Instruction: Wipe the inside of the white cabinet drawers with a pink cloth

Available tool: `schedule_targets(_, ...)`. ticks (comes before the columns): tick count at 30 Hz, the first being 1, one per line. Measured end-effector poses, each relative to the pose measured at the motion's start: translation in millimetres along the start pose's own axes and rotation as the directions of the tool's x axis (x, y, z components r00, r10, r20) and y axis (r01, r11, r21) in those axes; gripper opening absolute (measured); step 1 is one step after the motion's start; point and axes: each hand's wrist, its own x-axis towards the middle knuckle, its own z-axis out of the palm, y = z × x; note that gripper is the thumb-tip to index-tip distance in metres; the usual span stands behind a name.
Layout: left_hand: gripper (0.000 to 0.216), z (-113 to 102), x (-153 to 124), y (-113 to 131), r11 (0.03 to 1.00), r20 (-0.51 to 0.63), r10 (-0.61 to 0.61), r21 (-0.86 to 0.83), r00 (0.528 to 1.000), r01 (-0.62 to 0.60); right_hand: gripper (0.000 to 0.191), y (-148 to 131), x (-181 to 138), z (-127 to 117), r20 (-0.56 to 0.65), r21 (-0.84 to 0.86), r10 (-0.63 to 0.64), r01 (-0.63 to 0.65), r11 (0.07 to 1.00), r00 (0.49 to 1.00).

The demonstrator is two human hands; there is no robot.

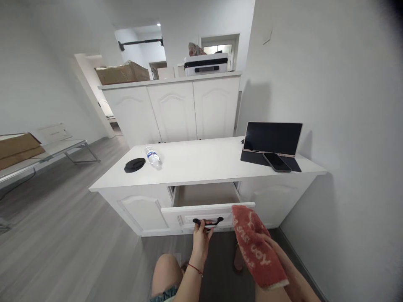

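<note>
Where it creases, the red cloth (258, 251) shows pale lettering.

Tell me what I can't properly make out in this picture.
All in the head view:
1. Fingers of the right hand: covered by the red cloth, so their grip cannot be told.
2. Near end of the floor inside the drawer: hidden behind its own front.
3. Cardboard box at far left: cut off by the picture's left edge.
4. Print on the plastic bottle: too small to read.
</note>
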Motion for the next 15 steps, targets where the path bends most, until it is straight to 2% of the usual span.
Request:
schedule_targets(3, 0.024, -7, -12, -4, 1.000, 0.003, 0.001, 0.004, 1.000, -0.001, 0.022, -25, -13, 19, 0.060, -0.053, 0.106, -0.103, 0.993, 0.993)
schedule_targets(8, 0.032, -17, -27, -11, 1.000, -0.035, -0.006, -0.001, 0.999, 0.006, 0.018, -55, -20, 43, 0.105, 0.014, 0.022, -0.024, 1.000, 0.994)
schedule_targets(12, 0.034, -24, -41, -18, 1.000, -0.075, -0.015, 0.024, 0.997, 0.017, 0.014, -80, -6, 63, 0.113, -0.190, 0.071, -0.049, 0.981, 0.991)
schedule_targets(15, 0.037, -29, -54, -22, 0.999, -0.115, -0.037, 0.024, 0.993, 0.040, 0.014, -98, 19, 86, 0.162, -0.416, 0.083, -0.008, 0.909, 0.983)
